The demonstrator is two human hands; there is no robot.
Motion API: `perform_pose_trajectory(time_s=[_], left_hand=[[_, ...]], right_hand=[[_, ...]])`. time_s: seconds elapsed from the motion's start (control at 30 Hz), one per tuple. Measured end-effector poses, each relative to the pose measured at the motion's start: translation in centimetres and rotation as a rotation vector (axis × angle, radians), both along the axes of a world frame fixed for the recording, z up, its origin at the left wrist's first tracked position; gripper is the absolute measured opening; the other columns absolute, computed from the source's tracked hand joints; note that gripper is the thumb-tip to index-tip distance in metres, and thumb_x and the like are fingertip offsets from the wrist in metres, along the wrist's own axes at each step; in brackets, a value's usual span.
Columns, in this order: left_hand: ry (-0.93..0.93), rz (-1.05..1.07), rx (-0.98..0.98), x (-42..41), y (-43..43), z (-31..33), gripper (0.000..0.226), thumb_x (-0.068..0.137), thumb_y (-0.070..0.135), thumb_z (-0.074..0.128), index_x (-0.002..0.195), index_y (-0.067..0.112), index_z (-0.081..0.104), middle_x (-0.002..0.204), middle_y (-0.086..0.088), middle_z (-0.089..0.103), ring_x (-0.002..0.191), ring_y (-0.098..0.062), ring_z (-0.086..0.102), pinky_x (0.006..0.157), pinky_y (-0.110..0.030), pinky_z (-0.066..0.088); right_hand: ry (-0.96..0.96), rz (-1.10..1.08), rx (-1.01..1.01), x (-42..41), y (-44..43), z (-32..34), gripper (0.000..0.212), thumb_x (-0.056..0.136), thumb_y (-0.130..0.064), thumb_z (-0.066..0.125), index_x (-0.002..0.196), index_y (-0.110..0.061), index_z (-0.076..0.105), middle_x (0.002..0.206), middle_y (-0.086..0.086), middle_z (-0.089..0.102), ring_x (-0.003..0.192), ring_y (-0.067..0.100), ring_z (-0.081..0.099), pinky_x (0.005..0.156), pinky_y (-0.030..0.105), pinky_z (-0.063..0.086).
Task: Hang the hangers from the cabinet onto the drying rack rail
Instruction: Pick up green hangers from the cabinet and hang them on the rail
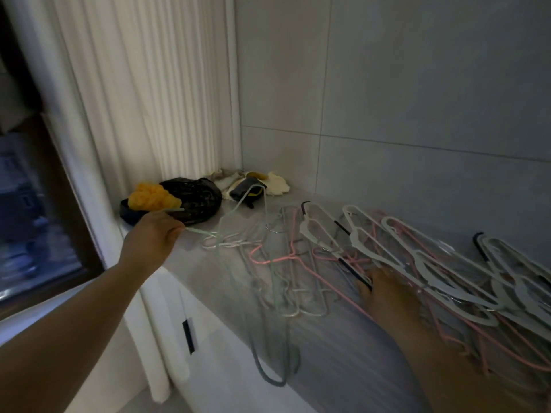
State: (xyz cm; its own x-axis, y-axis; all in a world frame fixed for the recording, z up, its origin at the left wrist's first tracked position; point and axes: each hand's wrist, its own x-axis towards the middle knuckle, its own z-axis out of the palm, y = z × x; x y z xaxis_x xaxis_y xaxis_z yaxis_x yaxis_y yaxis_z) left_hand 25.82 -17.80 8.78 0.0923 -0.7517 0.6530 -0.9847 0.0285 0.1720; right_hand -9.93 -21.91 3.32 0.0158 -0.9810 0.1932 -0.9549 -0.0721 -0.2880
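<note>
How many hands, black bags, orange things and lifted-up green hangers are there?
hands: 2, the left hand and the right hand
black bag: 1
orange bundle: 1
green hanger in the left hand's grip: 1
total: 5

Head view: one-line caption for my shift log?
Left hand grips a pale green wire hanger over the cabinet top while the right hand reaches into the pile of pink and white hangers.
</note>
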Motion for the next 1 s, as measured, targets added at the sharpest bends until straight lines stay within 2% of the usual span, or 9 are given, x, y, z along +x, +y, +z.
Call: perform_pose_trajectory(time_s=[0.17, 0.43, 0.57, 0.67, 0.8, 0.87, 0.97, 1.0], left_hand=[[0.115, 0.06, 0.063, -0.4, 0.6, -0.1, 0.022, 0.09, 0.001, 0.051, 0.096, -0.006, 0.071, 0.104, -0.026, 0.066, 0.104, -0.039, 0.057, 0.086, -0.04, 0.043], [0.21, 0.075, 0.179, -2.2, -1.3, -1.4, 0.027, 0.092, 0.006, 0.046, 0.097, -0.005, 0.07, 0.105, -0.023, 0.066, 0.101, -0.037, 0.057, 0.081, -0.037, 0.044], [0.223, 0.085, 0.191, -2.5, -2.3, -2.1, 0.025, 0.091, 0.005, 0.047, 0.093, -0.007, 0.069, 0.095, -0.022, 0.065, 0.081, -0.023, 0.048, 0.07, -0.028, 0.032], [0.185, 0.029, 0.128, -1.8, -2.6, -2.3, 0.022, 0.089, 0.001, 0.051, 0.086, -0.01, 0.069, 0.094, -0.027, 0.066, 0.088, -0.037, 0.059, 0.07, -0.03, 0.034], [0.048, -0.031, 0.022, -0.2, -2.4, -2.3, 0.01, 0.079, -0.011, 0.061, 0.077, -0.01, 0.071, 0.082, -0.03, 0.068, 0.083, -0.046, 0.063, 0.074, -0.046, 0.05], [0.006, -0.035, -0.028, 0.3, -2.0, -2.0, 0.008, 0.074, -0.013, 0.064, 0.073, -0.009, 0.071, 0.078, -0.028, 0.069, 0.079, -0.047, 0.065, 0.071, -0.05, 0.052], [-0.164, -0.074, -0.125, 1.0, -1.4, -1.8, 0.008, 0.064, -0.006, 0.063, 0.063, -0.004, 0.07, 0.069, -0.024, 0.07, 0.066, -0.042, 0.068, 0.058, -0.05, 0.054], [-0.193, -0.079, -0.132, 1.2, -1.3, -1.8, 0.008, 0.062, -0.005, 0.062, 0.062, -0.004, 0.07, 0.069, -0.024, 0.07, 0.066, -0.042, 0.068, 0.059, -0.048, 0.054]], right_hand=[[0.009, 0.027, 0.022, -0.1, 0.2, -0.1, 0.031, 0.096, -0.032, 0.04, 0.116, -0.01, 0.052, 0.121, 0.012, 0.052, 0.111, 0.029, 0.052, 0.088, 0.035, 0.042], [-0.008, 0.051, 0.032, -0.4, 0.6, 0.3, 0.032, 0.096, -0.033, 0.039, 0.119, -0.013, 0.05, 0.123, 0.01, 0.052, 0.113, 0.029, 0.052, 0.09, 0.035, 0.042], [0.051, 0.026, 0.011, -0.4, 0.6, 0.2, 0.032, 0.096, -0.034, 0.039, 0.118, -0.013, 0.05, 0.122, 0.009, 0.053, 0.111, 0.026, 0.053, 0.091, 0.033, 0.042], [0.042, -0.017, 0.0, -0.3, 0.3, 0.1, 0.034, 0.097, -0.035, 0.037, 0.118, -0.011, 0.049, 0.122, 0.008, 0.052, 0.113, 0.026, 0.052, 0.092, 0.033, 0.04], [0.08, -0.076, 0.01, -0.4, -0.3, 0.0, 0.036, 0.097, -0.034, 0.037, 0.121, -0.01, 0.047, 0.125, 0.009, 0.053, 0.115, 0.025, 0.052, 0.095, 0.034, 0.041], [0.125, -0.081, 0.011, -0.3, -0.4, -0.1, 0.038, 0.096, -0.035, 0.037, 0.123, -0.01, 0.047, 0.127, 0.008, 0.053, 0.117, 0.024, 0.051, 0.097, 0.034, 0.041], [0.147, -0.079, 0.011, -0.2, -0.5, -0.2, 0.037, 0.095, -0.036, 0.039, 0.121, -0.011, 0.05, 0.125, 0.006, 0.055, 0.116, 0.023, 0.052, 0.096, 0.031, 0.041], [0.147, -0.074, 0.013, -0.2, -0.6, -0.1, 0.036, 0.094, -0.036, 0.041, 0.119, -0.012, 0.052, 0.123, 0.006, 0.056, 0.115, 0.022, 0.053, 0.096, 0.031, 0.042]])
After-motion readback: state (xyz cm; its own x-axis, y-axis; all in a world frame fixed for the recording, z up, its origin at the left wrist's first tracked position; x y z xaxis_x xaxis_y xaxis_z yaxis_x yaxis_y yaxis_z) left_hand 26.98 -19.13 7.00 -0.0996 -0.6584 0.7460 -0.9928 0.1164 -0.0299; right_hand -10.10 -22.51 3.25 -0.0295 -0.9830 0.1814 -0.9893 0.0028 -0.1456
